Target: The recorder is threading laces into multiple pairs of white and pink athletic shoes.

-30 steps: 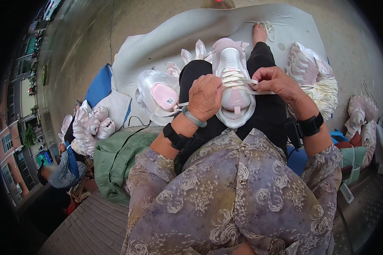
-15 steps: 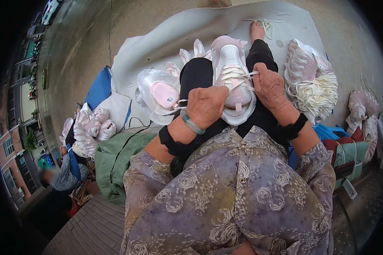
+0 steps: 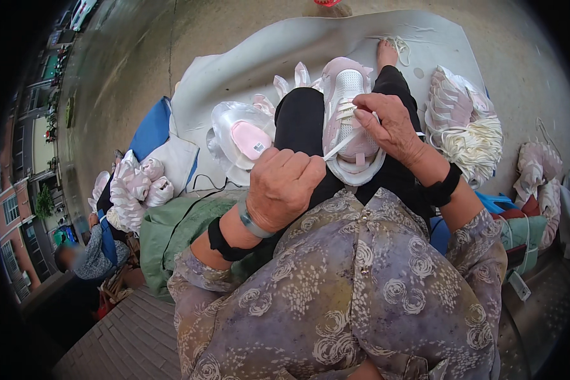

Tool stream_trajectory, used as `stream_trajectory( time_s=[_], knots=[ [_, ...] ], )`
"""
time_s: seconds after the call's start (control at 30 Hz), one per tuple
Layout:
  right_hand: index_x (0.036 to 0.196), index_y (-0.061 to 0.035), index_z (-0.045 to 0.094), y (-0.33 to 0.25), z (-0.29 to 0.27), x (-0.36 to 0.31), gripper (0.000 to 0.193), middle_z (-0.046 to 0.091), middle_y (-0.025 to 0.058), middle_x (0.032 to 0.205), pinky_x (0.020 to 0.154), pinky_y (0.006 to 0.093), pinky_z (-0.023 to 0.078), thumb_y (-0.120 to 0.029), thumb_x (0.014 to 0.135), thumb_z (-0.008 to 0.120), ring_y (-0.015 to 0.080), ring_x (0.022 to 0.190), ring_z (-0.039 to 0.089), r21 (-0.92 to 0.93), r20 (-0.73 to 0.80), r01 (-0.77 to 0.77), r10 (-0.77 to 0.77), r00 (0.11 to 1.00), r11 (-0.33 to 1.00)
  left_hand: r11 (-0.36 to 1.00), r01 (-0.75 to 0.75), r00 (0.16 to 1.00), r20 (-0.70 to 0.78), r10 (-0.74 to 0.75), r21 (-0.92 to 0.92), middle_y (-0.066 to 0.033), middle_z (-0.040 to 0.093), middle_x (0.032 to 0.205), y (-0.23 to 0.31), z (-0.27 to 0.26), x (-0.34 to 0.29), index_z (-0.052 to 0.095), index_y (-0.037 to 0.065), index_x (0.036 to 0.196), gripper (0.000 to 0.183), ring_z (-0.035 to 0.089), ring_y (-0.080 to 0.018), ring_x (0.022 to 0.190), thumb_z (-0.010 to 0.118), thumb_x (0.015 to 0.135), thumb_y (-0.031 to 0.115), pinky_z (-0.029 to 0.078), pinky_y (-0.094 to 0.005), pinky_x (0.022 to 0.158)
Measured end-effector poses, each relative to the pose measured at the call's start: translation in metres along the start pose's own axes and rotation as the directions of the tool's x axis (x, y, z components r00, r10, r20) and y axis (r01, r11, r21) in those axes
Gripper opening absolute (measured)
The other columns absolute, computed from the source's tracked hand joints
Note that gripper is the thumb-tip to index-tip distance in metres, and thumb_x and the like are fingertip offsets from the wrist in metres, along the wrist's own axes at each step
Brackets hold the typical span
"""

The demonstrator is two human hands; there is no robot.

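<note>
A pink and white sneaker point(image 3: 348, 84) rests sole down on my thighs, its toe pointing away and its heel toward me. My left hand point(image 3: 286, 187) is closed in a fist beside the heel, gripping a white shoelace point(image 3: 337, 147) drawn taut from the shoe's lacing. Over the right side of the lacing, my right hand point(image 3: 392, 126) has its fingers bent and thumb close to the index finger. White lace shows by that thumb and behind the hand. What those fingers hold is partly hidden.
A clear plastic bag with a pink insole point(image 3: 250, 139) lies left of my knee on a pale sheet point(image 3: 234, 76). Bundled pink-white shoe uppers and white laces point(image 3: 468, 152) lie right. More uppers point(image 3: 139, 187) are at left, near another person point(image 3: 95, 256). Green cloth point(image 3: 164, 237) lies beside me.
My left hand has pulled down and left, drawing the shoelace out from the shoe. My right hand has shifted left over the lacing. A red object now shows at the top edge.
</note>
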State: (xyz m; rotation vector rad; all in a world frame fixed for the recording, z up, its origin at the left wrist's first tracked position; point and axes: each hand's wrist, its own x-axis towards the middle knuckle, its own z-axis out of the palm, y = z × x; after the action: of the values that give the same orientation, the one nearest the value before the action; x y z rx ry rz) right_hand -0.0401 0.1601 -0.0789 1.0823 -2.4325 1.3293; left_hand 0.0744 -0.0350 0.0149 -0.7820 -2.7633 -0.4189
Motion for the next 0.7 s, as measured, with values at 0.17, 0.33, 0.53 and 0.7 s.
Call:
stream_trajectory(
  time_s=[0.17, 0.33, 0.53, 0.7],
  knots=[
    [0.081, -0.0036, 0.061, -0.034, 0.001, 0.022, 0.049, 0.052, 0.0062, 0.056, 0.05, 0.0277, 0.037, -0.044, 0.092, 0.035, 0.0181, 0.052, 0.05, 0.476, 0.583, -0.388, 0.047, 0.811, 0.789, 0.984, -0.168, 0.968, -0.178, 0.175, 0.051, -0.0018, 0.042, 0.061, -0.001, -0.005, 0.026, 0.055, 0.006, 0.081, 0.021, 0.043, -0.0184, 0.055, 0.058, 0.061, 0.005, 0.035, -0.0313, 0.055],
    [0.098, -0.0012, 0.06, -0.058, -0.083, 0.048, 0.023, 0.048, -0.0048, 0.065, 0.047, 0.0146, 0.031, -0.021, 0.088, 0.055, 0.0012, 0.053, 0.041, 0.761, 0.537, -0.543, 0.124, 0.834, 0.355, 0.963, -0.074, 0.962, -0.273, 0.0, -0.258, -0.0055, 0.054, 0.07, -0.009, 0.003, 0.028, 0.06, 0.004, 0.091, 0.025, 0.05, -0.0236, 0.062, 0.063, 0.067, -0.002, 0.04, -0.0336, 0.064],
    [0.116, 0.0066, 0.044, -0.035, -0.177, 0.067, 0.03, 0.041, -0.0018, 0.067, 0.055, 0.0176, 0.031, -0.013, 0.094, 0.038, 0.0025, 0.046, 0.029, 0.945, 0.067, -0.092, 0.089, 0.994, 0.315, 0.955, 0.095, 0.973, -0.177, -0.149, -0.28, -0.0091, 0.057, 0.073, -0.023, 0.045, 0.025, 0.059, 0.004, 0.087, 0.018, 0.054, -0.0266, 0.067, 0.063, 0.07, 0.0, 0.041, -0.0333, 0.062],
    [0.118, 0.0074, 0.043, 0.162, -0.289, -0.013, 0.034, 0.053, 0.0067, 0.08, 0.07, 0.0206, 0.041, -0.015, 0.094, 0.04, 0.0072, 0.064, 0.051, 0.98, 0.041, -0.06, 0.104, 0.994, 0.192, 0.925, 0.243, 0.953, -0.103, -0.283, -0.293, -0.0094, 0.058, 0.074, -0.034, 0.075, 0.018, 0.06, 0.004, 0.084, 0.012, 0.056, -0.0282, 0.069, 0.06, 0.071, 0.002, 0.043, -0.0351, 0.063]
  ],
)
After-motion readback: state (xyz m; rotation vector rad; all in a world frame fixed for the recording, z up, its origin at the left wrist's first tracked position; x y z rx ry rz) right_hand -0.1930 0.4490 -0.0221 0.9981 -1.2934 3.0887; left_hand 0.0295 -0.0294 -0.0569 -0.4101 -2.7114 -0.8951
